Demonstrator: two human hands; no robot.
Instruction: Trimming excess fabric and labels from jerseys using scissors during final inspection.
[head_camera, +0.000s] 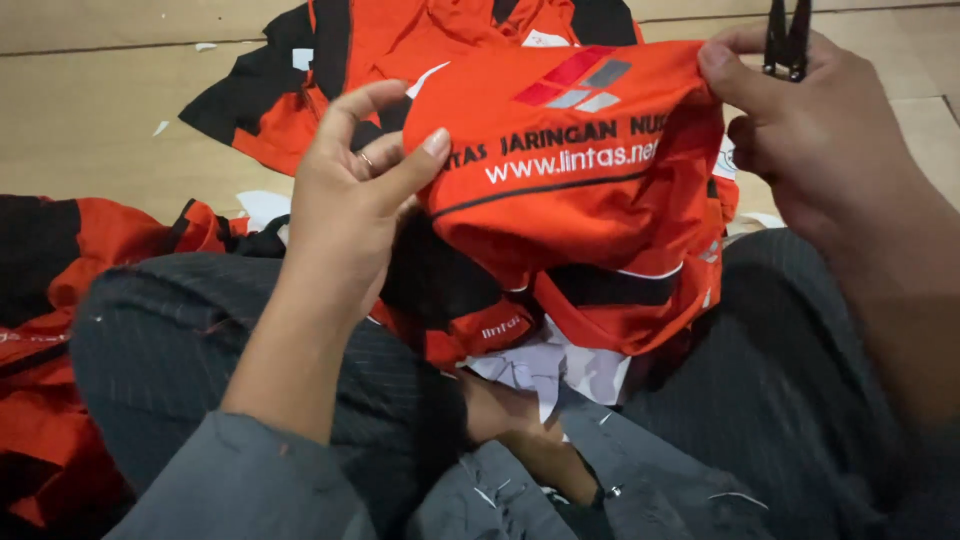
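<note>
The person sits cross-legged on the floor (90, 110), an orange garment (570, 190) stretched over the lap between both hands. The left hand (355, 185) pinches its near edge, thumb on top; the right hand (810, 130) grips the far edge, pulling the cloth taut so the panel faces up. That hand also holds small black snips (787, 40), I think, kept ready. More orange garments (380, 50) lie heaped beyond and at the left.

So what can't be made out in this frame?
- Black tool in the right hand: top cut off by the frame edge, head view.
- Orange garment: lower part bunched in the lap, left edge hidden behind the left hand.
</note>
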